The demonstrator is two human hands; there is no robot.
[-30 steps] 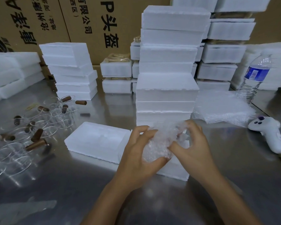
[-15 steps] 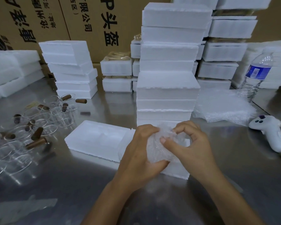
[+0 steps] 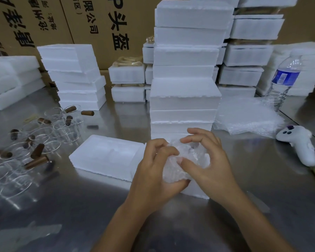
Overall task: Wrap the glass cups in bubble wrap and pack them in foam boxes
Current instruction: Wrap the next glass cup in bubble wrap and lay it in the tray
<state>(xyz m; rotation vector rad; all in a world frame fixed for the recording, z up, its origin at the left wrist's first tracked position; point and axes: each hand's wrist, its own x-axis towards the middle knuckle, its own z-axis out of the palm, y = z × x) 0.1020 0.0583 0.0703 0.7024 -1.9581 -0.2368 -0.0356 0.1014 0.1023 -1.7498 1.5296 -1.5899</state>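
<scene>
We are closing our fingers tighter than a second ago, left hand (image 3: 153, 170) cupping the clear bubble-wrapped glass cup (image 3: 182, 160), right hand (image 3: 213, 164) pinching its loose top shut, holding it near, just above the open white foam box (image 3: 105, 155) for packing.

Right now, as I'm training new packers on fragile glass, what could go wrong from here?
1. The bubble-wrap bundle, pinched by the left hand and right hand, looks loosely closed; it may unroll or slip onto the steel table.
2. The tall foam box stack stands right behind the hands; a bump could topple it.
3. Bare glass cups crowd the table's left side; a sweeping forearm might knock them.
</scene>
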